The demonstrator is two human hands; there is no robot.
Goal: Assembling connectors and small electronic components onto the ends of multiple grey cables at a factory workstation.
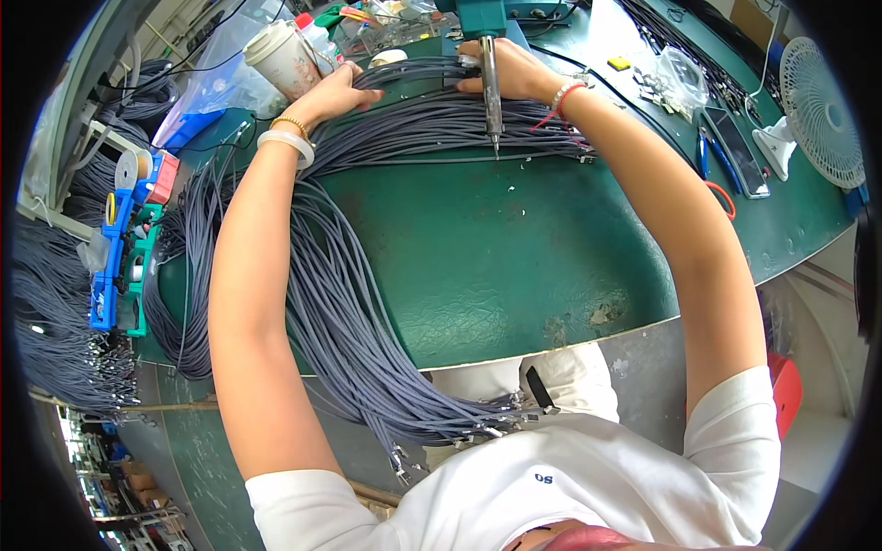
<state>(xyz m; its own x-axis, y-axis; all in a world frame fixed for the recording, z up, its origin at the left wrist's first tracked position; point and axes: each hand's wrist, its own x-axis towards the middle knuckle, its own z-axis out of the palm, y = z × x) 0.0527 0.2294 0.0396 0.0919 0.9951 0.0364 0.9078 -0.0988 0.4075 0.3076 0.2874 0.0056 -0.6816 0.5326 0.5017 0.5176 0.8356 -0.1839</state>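
Observation:
A thick bundle of grey cables (413, 129) curves across the far part of the green mat. It bends down at the left and hangs over the near edge, where small metal connectors show at the ends. My left hand (338, 95) is at the far strands, thumb and fingers around them. Farther right, my right hand (514, 72) closes around the same far strands, and a small white piece shows at its fingers. A soldering iron (491, 92) points tip down between me and the right hand, in front of the cables.
A patterned cup (280, 60) stands beside my left wrist. Blue and green bins (124, 257) line the left edge, with more grey cables (64, 303) beyond. At right are a phone (738, 151), blue-handled pliers (717, 161) and a white fan (820, 106).

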